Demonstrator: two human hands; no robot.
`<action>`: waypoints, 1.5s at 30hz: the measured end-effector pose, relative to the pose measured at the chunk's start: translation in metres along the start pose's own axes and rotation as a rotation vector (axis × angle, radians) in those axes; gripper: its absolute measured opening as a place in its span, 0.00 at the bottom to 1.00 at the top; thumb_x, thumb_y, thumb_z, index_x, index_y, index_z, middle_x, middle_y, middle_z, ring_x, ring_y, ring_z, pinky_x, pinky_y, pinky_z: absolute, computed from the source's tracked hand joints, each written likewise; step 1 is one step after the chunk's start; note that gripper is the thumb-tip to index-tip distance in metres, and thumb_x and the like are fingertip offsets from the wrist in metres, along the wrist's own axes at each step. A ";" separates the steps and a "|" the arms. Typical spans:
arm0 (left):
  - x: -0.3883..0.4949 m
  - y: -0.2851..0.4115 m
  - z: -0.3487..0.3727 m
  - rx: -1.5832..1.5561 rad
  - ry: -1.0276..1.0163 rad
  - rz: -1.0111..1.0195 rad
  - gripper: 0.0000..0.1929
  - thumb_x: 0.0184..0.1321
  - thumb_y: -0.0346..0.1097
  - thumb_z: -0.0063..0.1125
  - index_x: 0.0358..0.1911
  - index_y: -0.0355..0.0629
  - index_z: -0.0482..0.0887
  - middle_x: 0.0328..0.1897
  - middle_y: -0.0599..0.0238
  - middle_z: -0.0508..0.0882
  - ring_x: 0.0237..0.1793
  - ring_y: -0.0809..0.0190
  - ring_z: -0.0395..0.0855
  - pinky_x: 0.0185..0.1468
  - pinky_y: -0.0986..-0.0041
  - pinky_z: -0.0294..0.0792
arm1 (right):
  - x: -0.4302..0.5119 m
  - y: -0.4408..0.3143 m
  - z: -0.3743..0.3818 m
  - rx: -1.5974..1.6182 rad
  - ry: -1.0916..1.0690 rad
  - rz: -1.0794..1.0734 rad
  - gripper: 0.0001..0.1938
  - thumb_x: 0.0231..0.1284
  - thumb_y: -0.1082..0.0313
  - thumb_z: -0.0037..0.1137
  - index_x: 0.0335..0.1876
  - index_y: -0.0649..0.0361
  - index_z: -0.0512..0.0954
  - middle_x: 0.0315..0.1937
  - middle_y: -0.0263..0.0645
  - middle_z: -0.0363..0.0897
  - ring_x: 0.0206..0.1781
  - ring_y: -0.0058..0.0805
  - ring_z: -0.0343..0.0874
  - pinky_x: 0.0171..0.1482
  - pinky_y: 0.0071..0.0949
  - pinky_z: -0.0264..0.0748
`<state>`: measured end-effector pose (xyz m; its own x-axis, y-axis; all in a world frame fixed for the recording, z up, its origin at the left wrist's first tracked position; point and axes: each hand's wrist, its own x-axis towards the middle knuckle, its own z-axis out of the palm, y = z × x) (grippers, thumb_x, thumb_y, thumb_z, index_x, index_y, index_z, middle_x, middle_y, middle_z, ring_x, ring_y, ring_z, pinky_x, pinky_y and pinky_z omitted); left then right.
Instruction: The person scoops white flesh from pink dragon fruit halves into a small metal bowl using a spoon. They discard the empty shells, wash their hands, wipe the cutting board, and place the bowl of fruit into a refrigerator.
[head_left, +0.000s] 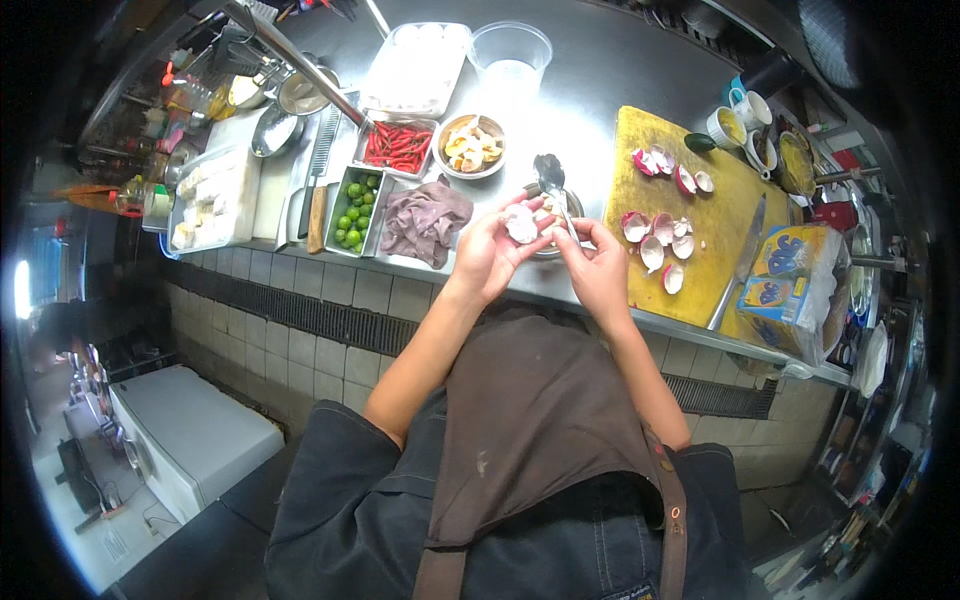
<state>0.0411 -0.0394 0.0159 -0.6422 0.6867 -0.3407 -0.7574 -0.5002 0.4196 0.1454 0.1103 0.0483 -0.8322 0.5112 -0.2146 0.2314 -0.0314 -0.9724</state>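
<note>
My left hand (491, 251) holds an eggshell half (521, 223) on its fingers, palm up, with its pale inside showing. In my right hand (596, 266) is a metal spoon (551, 176), gripped near the handle's end with its bowl pointing away from me. Both hands are close together over a small metal bowl (576, 204), whose contents they partly hide. To the right, several red-and-white eggshell halves (651, 253) lie on a yellow cutting board (682, 217). Beyond my left hand a round metal bowl (471, 146) holds yellowish and brown pieces.
Left stand a tray of red chillies (397, 146), a container of green limes (356, 214), a crumpled cloth (426, 223) and a wooden-handled knife (317, 217). A clear plastic tub (510, 56) is behind. Another knife (739, 262) and a wrapped pack (791, 289) lie right.
</note>
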 end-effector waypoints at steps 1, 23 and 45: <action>0.002 0.002 -0.001 0.001 0.044 0.030 0.24 0.84 0.37 0.39 0.76 0.32 0.63 0.72 0.40 0.75 0.72 0.41 0.77 0.74 0.51 0.75 | -0.006 -0.009 -0.003 -0.089 0.024 0.028 0.12 0.72 0.70 0.68 0.54 0.69 0.84 0.43 0.35 0.90 0.41 0.14 0.83 0.41 0.20 0.79; 0.021 -0.008 0.042 0.208 0.059 0.441 0.19 0.87 0.38 0.32 0.68 0.38 0.73 0.65 0.52 0.81 0.67 0.56 0.78 0.73 0.60 0.69 | -0.030 -0.030 -0.021 -0.752 0.087 -0.549 0.13 0.69 0.74 0.62 0.56 0.61 0.83 0.38 0.45 0.78 0.34 0.49 0.85 0.36 0.44 0.81; 0.041 -0.005 0.014 0.185 -0.209 0.130 0.22 0.86 0.41 0.31 0.67 0.31 0.72 0.64 0.41 0.82 0.68 0.42 0.80 0.77 0.49 0.68 | -0.016 -0.016 -0.030 -0.387 -0.023 -0.311 0.12 0.66 0.72 0.65 0.52 0.68 0.87 0.32 0.49 0.85 0.32 0.43 0.84 0.38 0.38 0.79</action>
<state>0.0202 -0.0009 0.0119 -0.6799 0.7263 -0.1011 -0.6235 -0.4999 0.6011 0.1699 0.1281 0.0703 -0.9012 0.4271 0.0740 0.1369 0.4426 -0.8862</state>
